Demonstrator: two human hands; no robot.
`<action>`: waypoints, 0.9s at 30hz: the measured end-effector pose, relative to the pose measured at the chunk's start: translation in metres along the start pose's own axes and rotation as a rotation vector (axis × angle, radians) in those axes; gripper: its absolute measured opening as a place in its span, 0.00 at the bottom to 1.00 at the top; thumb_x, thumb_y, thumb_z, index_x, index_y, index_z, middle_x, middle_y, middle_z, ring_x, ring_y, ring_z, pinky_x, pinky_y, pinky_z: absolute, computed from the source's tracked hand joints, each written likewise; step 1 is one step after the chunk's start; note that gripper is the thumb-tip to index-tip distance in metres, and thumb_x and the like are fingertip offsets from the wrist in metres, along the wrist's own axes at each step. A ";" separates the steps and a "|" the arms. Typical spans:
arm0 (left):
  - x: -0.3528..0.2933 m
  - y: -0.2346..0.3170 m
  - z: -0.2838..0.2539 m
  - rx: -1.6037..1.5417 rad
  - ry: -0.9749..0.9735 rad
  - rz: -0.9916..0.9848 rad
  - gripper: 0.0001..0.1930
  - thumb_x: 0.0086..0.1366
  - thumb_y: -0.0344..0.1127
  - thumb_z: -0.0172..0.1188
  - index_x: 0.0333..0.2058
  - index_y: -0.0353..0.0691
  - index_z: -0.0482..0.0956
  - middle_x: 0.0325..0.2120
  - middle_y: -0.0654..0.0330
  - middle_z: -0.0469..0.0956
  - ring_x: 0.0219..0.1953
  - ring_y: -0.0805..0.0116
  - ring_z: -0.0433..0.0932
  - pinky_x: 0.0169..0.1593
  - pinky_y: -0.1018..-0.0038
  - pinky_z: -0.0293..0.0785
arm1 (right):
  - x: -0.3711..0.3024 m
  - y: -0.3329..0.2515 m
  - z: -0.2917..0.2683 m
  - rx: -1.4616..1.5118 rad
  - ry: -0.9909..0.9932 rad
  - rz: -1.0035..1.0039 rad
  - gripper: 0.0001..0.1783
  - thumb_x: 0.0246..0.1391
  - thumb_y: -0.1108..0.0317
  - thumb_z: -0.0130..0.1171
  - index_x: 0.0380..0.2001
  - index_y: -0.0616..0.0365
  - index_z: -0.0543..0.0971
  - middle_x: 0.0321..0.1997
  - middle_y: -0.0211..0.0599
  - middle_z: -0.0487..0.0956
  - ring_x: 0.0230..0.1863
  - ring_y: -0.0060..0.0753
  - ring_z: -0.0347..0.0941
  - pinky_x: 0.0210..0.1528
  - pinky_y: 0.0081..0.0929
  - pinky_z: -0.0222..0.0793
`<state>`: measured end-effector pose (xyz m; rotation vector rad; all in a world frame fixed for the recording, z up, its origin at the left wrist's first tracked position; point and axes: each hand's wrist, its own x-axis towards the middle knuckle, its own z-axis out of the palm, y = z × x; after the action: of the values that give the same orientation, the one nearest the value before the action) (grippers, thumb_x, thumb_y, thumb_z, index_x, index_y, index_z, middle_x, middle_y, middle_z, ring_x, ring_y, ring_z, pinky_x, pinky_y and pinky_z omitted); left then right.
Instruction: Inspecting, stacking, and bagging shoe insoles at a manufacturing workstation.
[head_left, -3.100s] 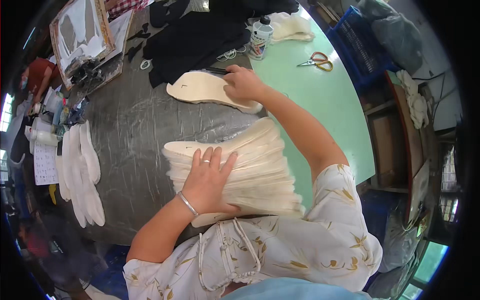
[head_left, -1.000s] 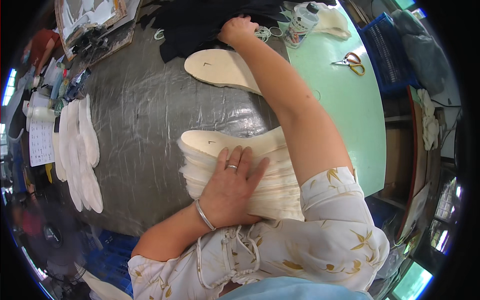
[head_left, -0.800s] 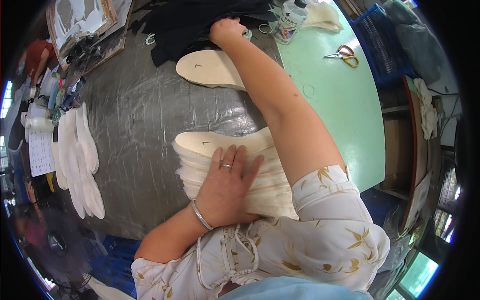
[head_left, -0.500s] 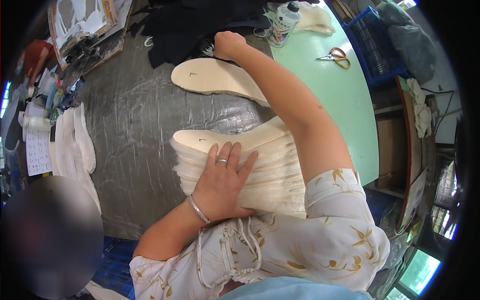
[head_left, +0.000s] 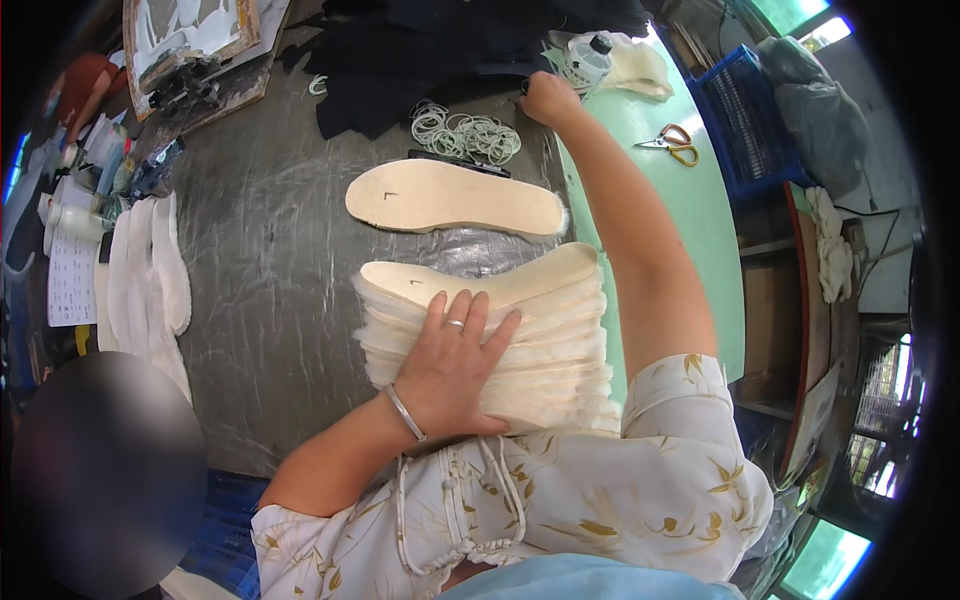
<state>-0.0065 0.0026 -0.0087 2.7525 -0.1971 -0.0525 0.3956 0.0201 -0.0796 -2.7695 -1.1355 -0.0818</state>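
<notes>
bottle (head_left: 590, 60), contents unclear, stands near the curled right hand (head_left: 550, 98), grip hidden; left hand (head_left: 452, 372) lies spread on insoles (head_left: 545, 335).

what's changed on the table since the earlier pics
The right hand has left the single insole and moved farther out, beside the bottle; its grip is unclear. The pale cord tangle, mostly hidden earlier, now lies in view between insole and black cloth. The left hand stayed spread on the insole stack.
</notes>
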 end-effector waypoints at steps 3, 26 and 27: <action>0.001 -0.002 0.000 -0.022 -0.037 0.004 0.59 0.36 0.68 0.68 0.63 0.37 0.60 0.56 0.36 0.62 0.61 0.41 0.60 0.66 0.48 0.45 | 0.008 -0.001 0.022 0.133 0.025 -0.034 0.13 0.47 0.66 0.57 0.35 0.58 0.84 0.39 0.51 0.82 0.44 0.52 0.78 0.50 0.43 0.73; -0.002 -0.013 -0.003 0.025 -0.125 0.059 0.55 0.43 0.67 0.66 0.61 0.32 0.60 0.56 0.34 0.62 0.60 0.38 0.59 0.65 0.50 0.46 | 0.085 -0.171 0.008 0.191 0.155 0.035 0.45 0.45 0.51 0.69 0.54 0.71 0.58 0.46 0.61 0.78 0.50 0.58 0.75 0.54 0.42 0.71; -0.001 -0.013 -0.004 0.023 -0.124 0.066 0.54 0.44 0.66 0.66 0.61 0.32 0.59 0.56 0.34 0.62 0.60 0.37 0.58 0.65 0.49 0.46 | 0.088 -0.169 0.011 0.168 0.158 0.030 0.45 0.44 0.50 0.70 0.52 0.72 0.59 0.46 0.61 0.78 0.50 0.58 0.76 0.54 0.42 0.71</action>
<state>-0.0052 0.0158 -0.0096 2.7648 -0.3239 -0.2055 0.3399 0.2021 -0.0614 -2.5807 -1.0122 -0.1886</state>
